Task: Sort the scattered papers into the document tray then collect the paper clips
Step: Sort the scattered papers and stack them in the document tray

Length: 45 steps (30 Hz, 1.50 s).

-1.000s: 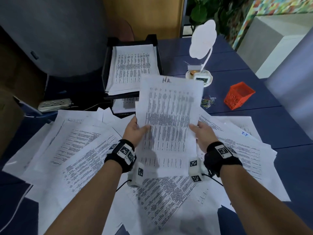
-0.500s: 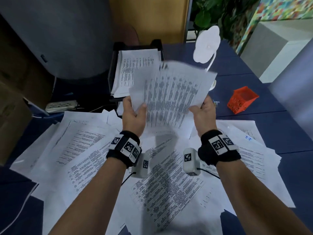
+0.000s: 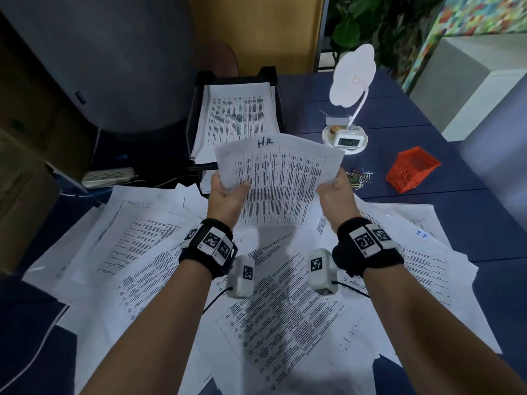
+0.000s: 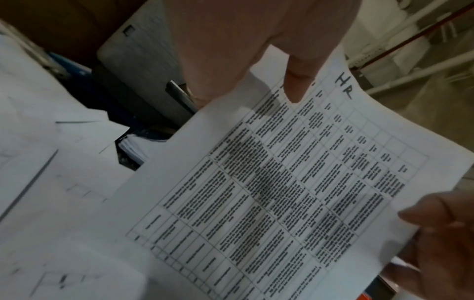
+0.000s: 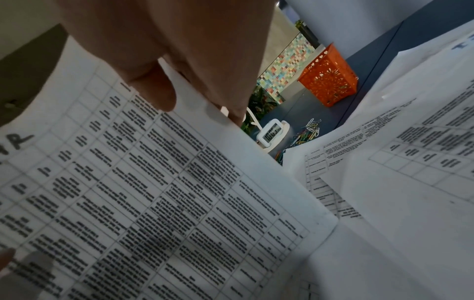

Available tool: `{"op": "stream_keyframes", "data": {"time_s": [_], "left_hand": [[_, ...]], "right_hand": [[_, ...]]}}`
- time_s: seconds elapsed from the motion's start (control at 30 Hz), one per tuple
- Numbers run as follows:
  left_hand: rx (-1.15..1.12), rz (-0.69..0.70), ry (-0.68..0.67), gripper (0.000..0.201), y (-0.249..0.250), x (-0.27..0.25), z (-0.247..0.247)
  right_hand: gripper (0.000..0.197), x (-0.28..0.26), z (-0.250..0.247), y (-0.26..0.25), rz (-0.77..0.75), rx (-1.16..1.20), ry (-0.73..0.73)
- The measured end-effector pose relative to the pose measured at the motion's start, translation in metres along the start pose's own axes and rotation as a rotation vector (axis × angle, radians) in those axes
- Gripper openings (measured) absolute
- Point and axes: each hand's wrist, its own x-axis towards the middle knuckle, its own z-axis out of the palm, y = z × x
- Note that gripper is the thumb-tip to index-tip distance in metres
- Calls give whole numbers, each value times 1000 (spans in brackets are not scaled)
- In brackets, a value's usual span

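Note:
Both hands hold one printed sheet marked "HR" (image 3: 281, 181) above the desk, just in front of the black document tray (image 3: 194, 118). My left hand (image 3: 228, 192) pinches its left edge, thumb on top; my right hand (image 3: 335, 192) pinches its right edge. The same sheet (image 4: 295, 192) fills the left wrist view and shows in the right wrist view as the HR sheet (image 5: 153, 203). The tray's top level holds a stack of printed pages (image 3: 236, 121). Many scattered papers (image 3: 142, 252) cover the near desk. Coloured paper clips (image 3: 359, 179) lie in a small heap right of my right hand.
An orange mesh basket (image 3: 412, 169) stands on the blue desk (image 3: 456, 223) at the right. A white cloud-shaped lamp with a clock base (image 3: 346, 138) stands right of the tray. A power strip (image 3: 108, 176) lies at the left, near a cardboard box (image 3: 20, 201).
The HR sheet, held upright a second ago, has been carried forward and tipped flatter toward the tray. Both hands moved away from me with it.

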Motion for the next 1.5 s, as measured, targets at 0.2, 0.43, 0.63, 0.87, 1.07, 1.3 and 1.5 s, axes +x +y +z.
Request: {"op": "stream_keyframes", "data": {"time_s": [0.2,0.43,0.63,0.87,1.07,1.3,1.5], "left_hand": [[74,39,-28,33,-3,4,-3],[-75,93,13,25,8,6,-10],[44,51,64,31,-6,10,-25],[268,-232,114,17,-69,-2,-47],[332,-395,186,26,-85,3,-67],[301,-440,163,80,-96,29,-83],[220,-506,-125,44,-69,12,-71]], "right_hand": [[47,1,1,17,90,-92,-80],[46,3,-2,20,93,-107,-97],[15,-3,-12,40,116,-257,-97],[29,-14,-11,81,387,-411,-303],[20,-19,-7,90,444,-617,-462],[31,-6,13,90,411,-501,-322],[39,15,35,86,358,-476,-156]]}}
